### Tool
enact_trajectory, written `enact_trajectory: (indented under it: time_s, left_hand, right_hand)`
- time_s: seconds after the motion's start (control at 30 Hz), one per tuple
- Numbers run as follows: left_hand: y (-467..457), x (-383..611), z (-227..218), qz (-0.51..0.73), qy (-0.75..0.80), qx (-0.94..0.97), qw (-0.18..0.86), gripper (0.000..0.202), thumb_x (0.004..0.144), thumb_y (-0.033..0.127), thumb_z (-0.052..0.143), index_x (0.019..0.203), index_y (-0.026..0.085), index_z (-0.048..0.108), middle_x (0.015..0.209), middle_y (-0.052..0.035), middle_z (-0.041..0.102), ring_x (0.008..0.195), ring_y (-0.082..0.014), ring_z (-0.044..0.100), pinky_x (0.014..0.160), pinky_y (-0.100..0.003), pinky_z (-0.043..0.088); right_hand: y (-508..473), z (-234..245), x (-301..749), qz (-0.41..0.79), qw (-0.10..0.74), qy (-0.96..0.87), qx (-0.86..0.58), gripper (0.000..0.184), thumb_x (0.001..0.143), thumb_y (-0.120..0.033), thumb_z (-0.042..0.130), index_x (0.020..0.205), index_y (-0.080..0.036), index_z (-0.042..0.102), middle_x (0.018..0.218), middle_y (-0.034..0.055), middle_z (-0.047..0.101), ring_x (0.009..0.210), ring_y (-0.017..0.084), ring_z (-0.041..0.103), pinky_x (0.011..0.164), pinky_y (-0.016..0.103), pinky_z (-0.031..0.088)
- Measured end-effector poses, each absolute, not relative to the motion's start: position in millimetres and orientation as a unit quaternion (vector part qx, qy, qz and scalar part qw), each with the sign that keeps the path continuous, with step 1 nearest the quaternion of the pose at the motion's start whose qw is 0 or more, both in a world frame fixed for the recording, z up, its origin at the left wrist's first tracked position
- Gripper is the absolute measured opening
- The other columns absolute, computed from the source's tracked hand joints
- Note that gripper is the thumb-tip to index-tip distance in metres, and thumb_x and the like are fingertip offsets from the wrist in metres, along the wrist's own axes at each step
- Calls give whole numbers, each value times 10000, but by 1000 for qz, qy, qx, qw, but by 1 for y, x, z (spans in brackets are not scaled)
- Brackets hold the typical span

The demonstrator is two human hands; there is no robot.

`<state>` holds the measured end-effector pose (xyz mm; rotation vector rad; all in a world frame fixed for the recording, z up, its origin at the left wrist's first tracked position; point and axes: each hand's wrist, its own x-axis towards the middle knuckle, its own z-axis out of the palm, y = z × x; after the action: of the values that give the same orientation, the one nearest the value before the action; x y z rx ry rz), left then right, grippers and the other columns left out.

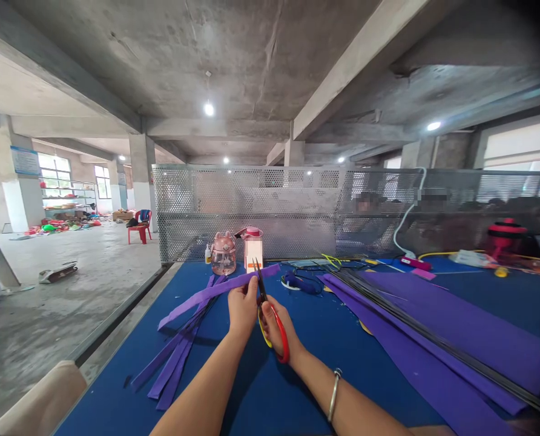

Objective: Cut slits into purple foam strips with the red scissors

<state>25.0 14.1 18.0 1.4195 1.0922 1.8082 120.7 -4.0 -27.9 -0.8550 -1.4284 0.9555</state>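
Observation:
My left hand [243, 307] pinches a long purple fabric strip [206, 295] and holds it raised above the blue table [315, 339]. My right hand [276, 327] grips scissors [270, 312] with red and yellow handles. Their blades point up and meet the strip just right of my left fingers. Several cut purple strips [174, 357] lie on the table to the left, below the held strip.
Wide purple fabric sheets [433, 339] with thin black rods [433, 342] lie on the right. A pink bottle [223, 253], a small white bottle [253, 247], cables and small tools stand before a perforated metal screen [297, 212]. The table's left edge borders an open concrete floor.

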Motion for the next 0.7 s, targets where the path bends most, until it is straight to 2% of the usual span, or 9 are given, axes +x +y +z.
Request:
enact_trajectory:
  time_s: [0.23,0.4,0.47,0.6,0.7]
  left_hand:
    - [22,25,12,683,401,521,317,406,822,494,592,640,147,694,592,-30,630,592,-162,526,594,-267,389]
    - [23,25,11,691,391,506,338,413,776,518,642,585,152,647,540,-1,558,558,-136,481,579,-264,374]
    - [23,25,12,699,367,480,383,418,733,534,681,571,155,613,536,14,525,548,-121,464,560,-255,370]
    - [24,22,16,698,272,394,533,418,617,534,765,655,140,629,633,-6,584,589,-117,519,556,-245,402]
    - [25,19,18,679,265,399,556,428,551,495,825,665,122,651,636,-17,604,593,-114,538,596,-259,437]
  right_hand:
    - [-1,-26,123,354,571,-636,-380,485,861,-691,548,829,-207,549,544,-58,377,488,120,321,431,238,262]
    - [0,-21,125,320,578,-649,-377,419,854,-607,617,807,-193,577,639,-22,477,551,125,361,482,244,312]
    - [2,-22,126,321,576,-651,-377,414,859,-603,612,818,-192,582,626,-28,465,535,121,354,474,243,301]
    - [4,-23,129,364,567,-642,-366,433,881,-638,555,862,-205,560,560,-61,398,468,105,314,423,232,255]
    - [2,-21,129,421,552,-624,-358,478,838,-694,571,829,-221,499,540,-82,374,432,92,309,393,215,242]
